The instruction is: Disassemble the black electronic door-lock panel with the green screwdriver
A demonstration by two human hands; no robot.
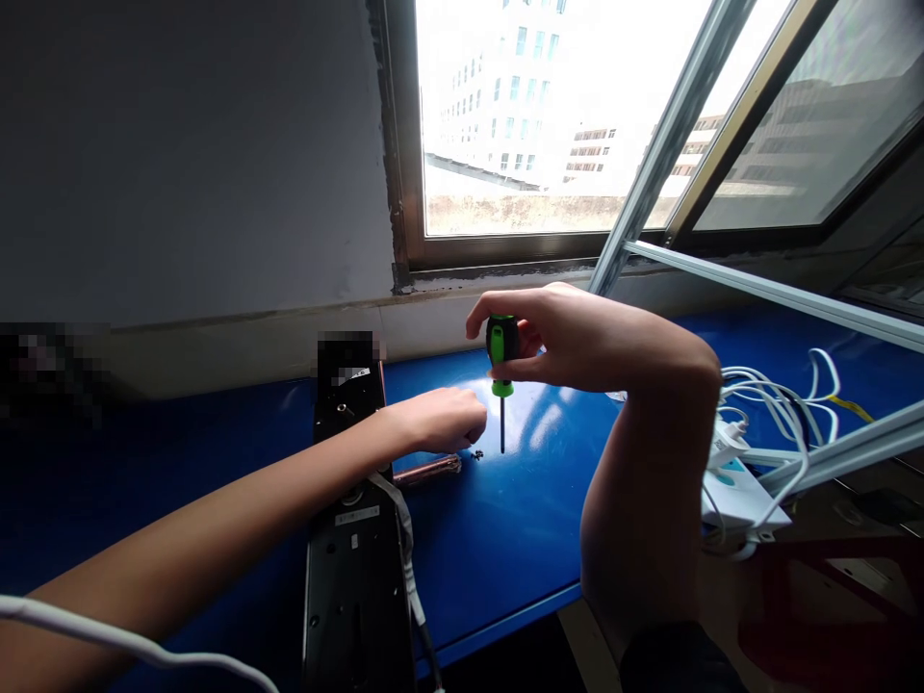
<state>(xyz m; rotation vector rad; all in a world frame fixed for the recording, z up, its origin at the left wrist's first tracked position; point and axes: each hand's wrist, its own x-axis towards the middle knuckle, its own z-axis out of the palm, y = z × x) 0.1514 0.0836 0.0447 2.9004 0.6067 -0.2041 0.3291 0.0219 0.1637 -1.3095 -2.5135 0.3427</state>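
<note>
Nearest, at six o'clock, a black lock panel (357,597) lies on the blue worktop (505,549), with small dark screws (476,454) loose and unfitted at twelve o'clock from it. The left hand (440,422) curls loosely beside them, any hold hidden. The right hand (563,337) pinches a green-handled screwdriver (501,348) upright, its tip pointing down.

Bare left hand (440,422): arm outstretched, low, fingers curled downward | Bare right hand (541,337): raised, elbow bent, fingers closed
</note>
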